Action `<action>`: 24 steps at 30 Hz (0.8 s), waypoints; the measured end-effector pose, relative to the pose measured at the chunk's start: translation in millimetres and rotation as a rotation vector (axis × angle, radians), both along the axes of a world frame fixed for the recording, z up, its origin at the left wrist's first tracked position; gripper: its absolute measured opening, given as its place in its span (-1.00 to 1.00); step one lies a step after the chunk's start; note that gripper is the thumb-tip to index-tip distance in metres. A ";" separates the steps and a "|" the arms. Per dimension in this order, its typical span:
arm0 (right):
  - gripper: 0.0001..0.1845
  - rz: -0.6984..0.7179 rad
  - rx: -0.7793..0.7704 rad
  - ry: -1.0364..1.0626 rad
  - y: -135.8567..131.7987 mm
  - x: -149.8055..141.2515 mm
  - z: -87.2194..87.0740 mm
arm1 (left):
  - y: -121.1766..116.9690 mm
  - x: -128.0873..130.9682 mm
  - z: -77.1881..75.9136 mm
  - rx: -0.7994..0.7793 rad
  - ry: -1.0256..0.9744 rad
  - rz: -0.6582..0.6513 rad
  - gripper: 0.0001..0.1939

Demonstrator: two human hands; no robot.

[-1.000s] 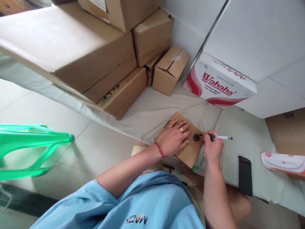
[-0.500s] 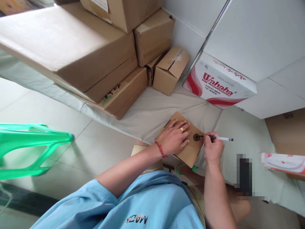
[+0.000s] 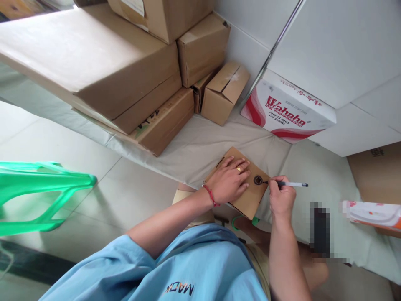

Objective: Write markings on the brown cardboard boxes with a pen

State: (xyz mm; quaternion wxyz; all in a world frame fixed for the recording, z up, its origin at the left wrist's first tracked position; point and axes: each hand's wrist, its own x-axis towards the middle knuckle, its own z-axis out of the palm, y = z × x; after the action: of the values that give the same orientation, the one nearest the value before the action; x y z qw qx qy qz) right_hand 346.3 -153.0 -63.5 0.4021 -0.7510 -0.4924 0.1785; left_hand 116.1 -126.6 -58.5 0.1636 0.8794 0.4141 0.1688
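A small brown cardboard box (image 3: pixel 255 198) lies at the edge of the cloth-covered surface, close to my body. My left hand (image 3: pixel 230 179) rests flat on its top with the fingers stretched out. In my right hand (image 3: pixel 282 195) is a pen (image 3: pixel 296 184), pinched between thumb and fingers, its dark tip pointing left over the box's right side. Beside the tip there is a dark round mark with a square in its middle (image 3: pixel 258 180) on the cardboard. Whether the tip touches the box I cannot tell.
Large cardboard boxes (image 3: pixel 131 88) are stacked at the back left, with a smaller closed carton (image 3: pixel 224 94) alongside. A white and red Wahaha carton (image 3: pixel 288 110) stands against the wall. A green plastic stool (image 3: pixel 46 179) is on the floor at left. A patterned package (image 3: pixel 372 212) lies at right.
My right hand and the pen have shifted slightly to the right, and the tip has moved from the round mark's upper right edge to just beside it. My left hand stays put.
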 end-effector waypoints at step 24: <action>-0.37 -0.042 -0.017 0.080 -10.7 34.3 -3.8 | -0.8 -1.0 0.3 -0.012 -0.016 -0.005 -0.54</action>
State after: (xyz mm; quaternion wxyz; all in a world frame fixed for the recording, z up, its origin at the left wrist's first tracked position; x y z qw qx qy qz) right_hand 380.6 -163.6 -67.3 0.4189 -0.7567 -0.4587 0.2041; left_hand 115.1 -127.4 -58.3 0.1724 0.8781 0.4116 0.1728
